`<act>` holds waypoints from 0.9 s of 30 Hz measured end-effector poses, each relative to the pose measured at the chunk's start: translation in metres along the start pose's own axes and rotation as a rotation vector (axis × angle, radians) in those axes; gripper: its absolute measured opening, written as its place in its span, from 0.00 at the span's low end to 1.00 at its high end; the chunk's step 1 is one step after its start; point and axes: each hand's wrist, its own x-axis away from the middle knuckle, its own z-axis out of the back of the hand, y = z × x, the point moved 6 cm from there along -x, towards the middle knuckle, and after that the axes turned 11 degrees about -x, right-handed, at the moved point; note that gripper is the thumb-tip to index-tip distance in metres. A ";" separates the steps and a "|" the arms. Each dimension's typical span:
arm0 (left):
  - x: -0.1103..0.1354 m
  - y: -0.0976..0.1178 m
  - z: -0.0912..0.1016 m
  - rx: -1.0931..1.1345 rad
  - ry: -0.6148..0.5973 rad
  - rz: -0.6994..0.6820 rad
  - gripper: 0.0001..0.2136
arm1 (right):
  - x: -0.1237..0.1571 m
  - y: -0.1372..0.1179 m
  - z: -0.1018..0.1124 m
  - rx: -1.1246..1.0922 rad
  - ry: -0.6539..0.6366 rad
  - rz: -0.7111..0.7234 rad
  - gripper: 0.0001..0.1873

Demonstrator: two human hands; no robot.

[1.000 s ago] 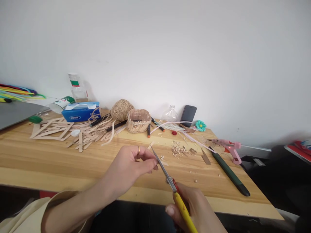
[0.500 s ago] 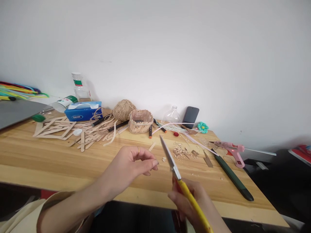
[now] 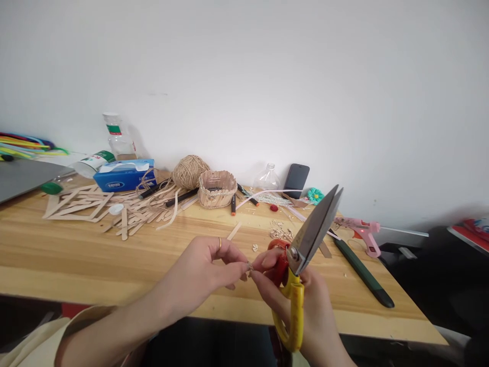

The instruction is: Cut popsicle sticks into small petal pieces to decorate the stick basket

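My left hand (image 3: 212, 265) pinches a tiny light-brown piece (image 3: 249, 267), too small to name, above the front of the table. My right hand (image 3: 301, 300) holds scissors (image 3: 311, 234) with red and yellow handles, hooked over the hand with the blades tilted up to the right and nearly closed. The thumb and a finger of that same hand meet the left fingertips at the tiny piece. Just beyond the hands lie a flat wooden stick (image 3: 234, 231) and small wood scraps (image 3: 280, 232), partly hidden by the scissors.
A small wooden-stick basket (image 3: 217, 191), twine ball (image 3: 190, 172), blue tissue box (image 3: 124, 177) and many craft sticks (image 3: 143, 216) stand along the back left. At right are a phone (image 3: 297, 179), a pink glue gun (image 3: 362, 232) and a dark green long tool (image 3: 361, 270).
My right hand has turned the scissors so the blades swing from up-left to up-right. Its fingertips have come over to meet my left fingertips. The view has shifted slightly.
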 end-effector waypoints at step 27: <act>-0.003 -0.017 -0.010 0.097 -0.138 -0.074 0.04 | 0.014 0.004 0.003 0.185 -0.124 -0.073 0.06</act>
